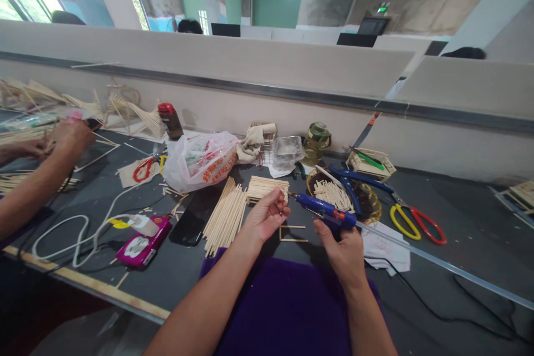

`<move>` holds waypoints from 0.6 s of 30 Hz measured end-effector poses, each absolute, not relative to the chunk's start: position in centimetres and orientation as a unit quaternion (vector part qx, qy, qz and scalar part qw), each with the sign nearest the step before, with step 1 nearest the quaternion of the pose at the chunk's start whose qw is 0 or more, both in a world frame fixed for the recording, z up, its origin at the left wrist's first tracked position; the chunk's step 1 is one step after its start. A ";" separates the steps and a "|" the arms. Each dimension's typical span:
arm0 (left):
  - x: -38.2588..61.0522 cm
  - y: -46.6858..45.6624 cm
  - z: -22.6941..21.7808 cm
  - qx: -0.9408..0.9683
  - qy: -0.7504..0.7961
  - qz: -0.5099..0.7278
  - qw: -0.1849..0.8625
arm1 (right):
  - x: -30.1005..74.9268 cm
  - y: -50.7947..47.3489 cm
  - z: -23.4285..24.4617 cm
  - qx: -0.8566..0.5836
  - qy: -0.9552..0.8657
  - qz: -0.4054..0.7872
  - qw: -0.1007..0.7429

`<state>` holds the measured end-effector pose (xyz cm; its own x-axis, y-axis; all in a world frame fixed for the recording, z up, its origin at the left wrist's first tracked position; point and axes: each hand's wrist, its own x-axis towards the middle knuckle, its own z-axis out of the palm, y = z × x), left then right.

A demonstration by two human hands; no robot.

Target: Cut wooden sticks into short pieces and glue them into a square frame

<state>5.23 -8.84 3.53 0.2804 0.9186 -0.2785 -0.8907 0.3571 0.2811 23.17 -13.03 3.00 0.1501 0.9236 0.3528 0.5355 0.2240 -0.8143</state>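
Observation:
My right hand (344, 253) is wrapped round a blue hot glue gun (323, 209) whose nozzle points left. A long clear glue stick (442, 267) runs out of its back end. Close to the nozzle, my left hand (269, 214) is closed with fingertips pinched; what is between them is too small to tell. Behind that hand lies a small slatted piece made of wooden sticks (262, 186). A bundle of thin wooden sticks (225, 214) is to its left. Between my hands, a three-sided stick frame (292, 233) rests on the dark table.
Ahead stand a gold wire basket (377, 206) with short sticks, red-and-yellow-handled scissors (417, 222) and a plastic bag (200, 161). On the left are a phone (189, 219), a magenta power strip (144, 242) and a co-worker's hands (69, 136). A black cord (425, 308) trails right.

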 end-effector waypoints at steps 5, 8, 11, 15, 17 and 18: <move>5.3 -8.7 3.2 0.058 0.245 0.573 0.780 | 24.1 -13.6 4.6 -0.577 -0.600 0.277 0.479; 5.4 -8.7 3.2 0.110 0.299 0.575 0.754 | 25.8 -14.4 5.9 -0.587 -0.576 0.325 0.467; 5.8 -8.8 3.4 0.167 0.342 0.571 0.727 | 28.9 -15.5 6.2 -0.613 -0.483 0.341 0.524; 6.5 -9.1 3.6 0.228 0.384 0.560 0.697 | 33.7 -16.8 5.1 -0.627 -0.326 0.364 0.607; 6.8 -9.2 3.5 0.255 0.388 0.555 0.690 | 35.6 -17.3 4.3 -0.631 -0.277 0.349 0.635; 6.9 -9.2 3.4 0.266 0.391 0.551 0.688 | 36.2 -17.4 3.9 -0.634 -0.260 0.350 0.638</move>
